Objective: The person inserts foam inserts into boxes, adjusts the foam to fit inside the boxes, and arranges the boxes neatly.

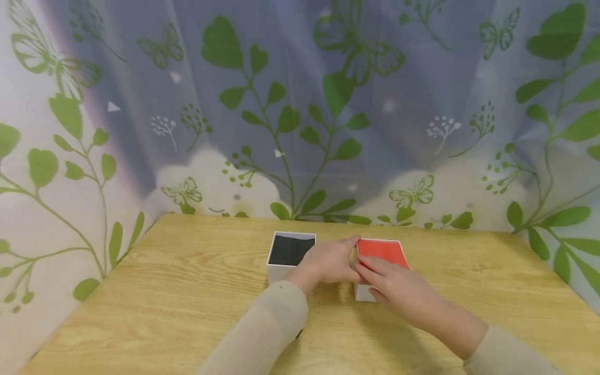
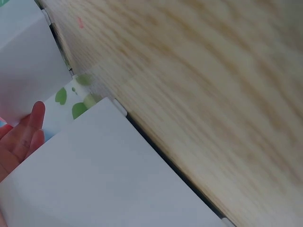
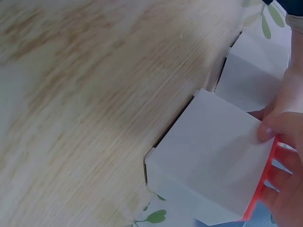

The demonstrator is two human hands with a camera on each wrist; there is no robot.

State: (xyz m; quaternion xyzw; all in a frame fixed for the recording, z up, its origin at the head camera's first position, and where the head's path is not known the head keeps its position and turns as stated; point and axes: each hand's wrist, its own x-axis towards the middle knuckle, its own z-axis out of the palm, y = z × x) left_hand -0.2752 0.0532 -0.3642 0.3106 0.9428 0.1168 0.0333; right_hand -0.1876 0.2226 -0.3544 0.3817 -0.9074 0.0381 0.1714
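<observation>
Two open-topped white boxes stand side by side; the left box [image 1: 281,272] has a black inside and the right box [image 1: 365,293] has red at its top. My left hand [image 1: 330,260] reaches across between them, index finger and thumb about a small tan object [image 1: 353,257] at the red box's left edge. What this object is cannot be made out. My right hand [image 1: 405,291] lies over the red box's front left corner, fingers fairly straight, fingertips close to the tan object. Its thumb [image 3: 266,133] touches the white front wall, as the right wrist view shows.
The boxes stand on a wood-grain table [image 1: 187,291], towards its far edge. Behind it hangs a curtain [image 1: 398,104] printed with green leaves and butterflies. A narrow gap separates the boxes.
</observation>
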